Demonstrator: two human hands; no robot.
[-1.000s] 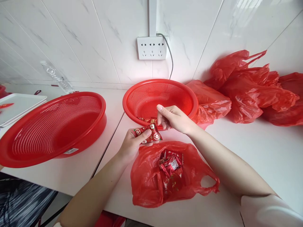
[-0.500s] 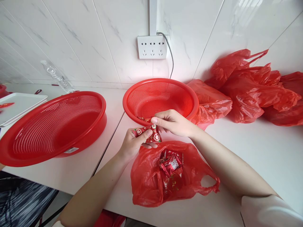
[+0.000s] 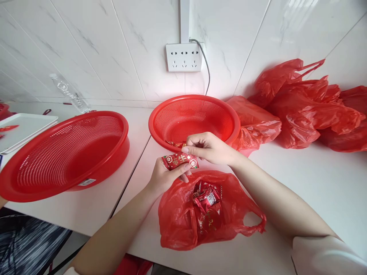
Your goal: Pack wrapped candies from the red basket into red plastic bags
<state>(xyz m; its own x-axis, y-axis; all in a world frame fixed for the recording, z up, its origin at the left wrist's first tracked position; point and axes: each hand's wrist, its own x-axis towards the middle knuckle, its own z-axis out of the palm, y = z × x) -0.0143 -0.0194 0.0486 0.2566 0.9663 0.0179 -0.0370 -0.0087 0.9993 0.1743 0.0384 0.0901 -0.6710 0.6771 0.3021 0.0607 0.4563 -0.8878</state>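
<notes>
Both of my hands hold one small red printed packet [image 3: 180, 160] above the white table. My left hand [image 3: 165, 176] grips it from below, thumb on its front. My right hand [image 3: 209, 147] pinches its right end from above. Just beneath lies an open red plastic bag [image 3: 183, 225] holding several more red printed packets [image 3: 207, 198]. Right behind my hands stands a red perforated basket [image 3: 229, 114] with a packet or two [image 3: 173, 144] at its near side.
A second, larger red perforated basket [image 3: 63, 152] stands at the left. A white tray [image 3: 23, 128] and a clear plastic bottle [image 3: 70, 95] lie at the far left. Several red plastic bags [image 3: 304, 107] are heaped at the back right. A wall socket [image 3: 184, 57] sits above.
My right hand came back from the basket's near rim and pinched the packet in my left hand. The packet now lies flat and stretched out between both hands.
</notes>
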